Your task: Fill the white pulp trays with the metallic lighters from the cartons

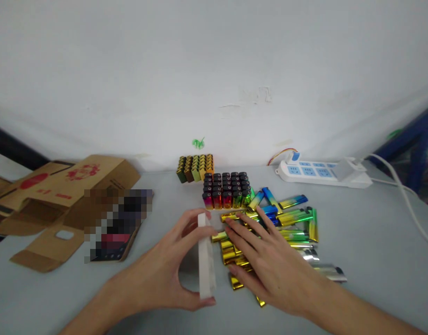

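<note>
At the middle of the grey table (374,242), just in front of you, your left hand (161,277) gripped a white slab (206,260) set up on its narrow edge. The thumb pressed the near end and the fingertips hooked over the far end, so it was clamped lengthwise. Its long axis ran away from you, tipped slightly left at the far end.

The loose lighters (294,221) lay directly to the right of that slab, touching or almost touching its right face. Most of the gold ones lay crosswise to it, pointing left and right. Your right hand (270,265) was the nearer one to them. It rested palm down on the heap with the fingers spread and flat, closed on nothing, and the fingertips reached to just beside the slab's far half.

Beyond the heap stood a packed block of black-capped lighters (226,190), and farther back, near the wall, a smaller block of gold lighters (196,167). A white power strip (318,172) lay to the right and a flattened cardboard box (60,186) to the left.

Your right palm hid the lighters under it, so you could not count them. Seen edge-on, the slab gave no sign of whether it was solid or a hollow tray. A patch beside the box was blurred out.
</note>
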Motion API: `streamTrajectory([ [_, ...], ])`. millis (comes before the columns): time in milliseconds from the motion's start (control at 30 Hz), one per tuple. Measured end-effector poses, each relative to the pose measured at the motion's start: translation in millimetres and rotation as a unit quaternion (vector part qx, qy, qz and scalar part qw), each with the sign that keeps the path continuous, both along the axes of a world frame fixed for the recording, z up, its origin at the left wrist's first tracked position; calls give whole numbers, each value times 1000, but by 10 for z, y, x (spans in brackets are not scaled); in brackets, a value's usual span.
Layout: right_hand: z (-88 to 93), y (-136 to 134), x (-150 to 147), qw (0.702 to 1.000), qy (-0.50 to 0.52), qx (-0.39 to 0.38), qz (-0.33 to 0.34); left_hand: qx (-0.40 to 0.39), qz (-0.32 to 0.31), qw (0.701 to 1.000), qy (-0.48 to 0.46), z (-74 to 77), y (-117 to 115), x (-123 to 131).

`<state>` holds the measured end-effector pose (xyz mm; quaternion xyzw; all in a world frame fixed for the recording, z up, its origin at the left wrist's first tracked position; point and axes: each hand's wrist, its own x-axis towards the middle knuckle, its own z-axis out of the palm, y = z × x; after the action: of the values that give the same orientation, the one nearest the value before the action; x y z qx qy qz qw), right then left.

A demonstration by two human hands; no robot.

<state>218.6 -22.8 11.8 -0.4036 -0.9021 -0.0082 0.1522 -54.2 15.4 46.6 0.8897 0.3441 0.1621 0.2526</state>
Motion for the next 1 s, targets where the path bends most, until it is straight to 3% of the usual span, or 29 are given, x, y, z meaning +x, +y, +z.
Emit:
streamTrajectory([
  [133,-21,7,28,1000,-5,0,-10,36,38,998,36,39,80,-159],
  [300,-20,14,38,1000,9,-9,-23,96,106,989,36,-114,195,-286],
  [433,26,16,44,1000,21,-9,-19,130,111,983,65,-150,230,-319],
  [667,68,33,69,998,1,-48,27,149,62,985,61,-36,383,-584],
  [833,45,35,47,999,7,-46,16,231,127,961,84,-70,542,-808],
  [900,66,34,38,999,19,-35,15,260,154,948,99,-116,565,-802],
  [1000,130,45,50,998,60,-16,23,287,146,938,129,-198,560,-707],
])
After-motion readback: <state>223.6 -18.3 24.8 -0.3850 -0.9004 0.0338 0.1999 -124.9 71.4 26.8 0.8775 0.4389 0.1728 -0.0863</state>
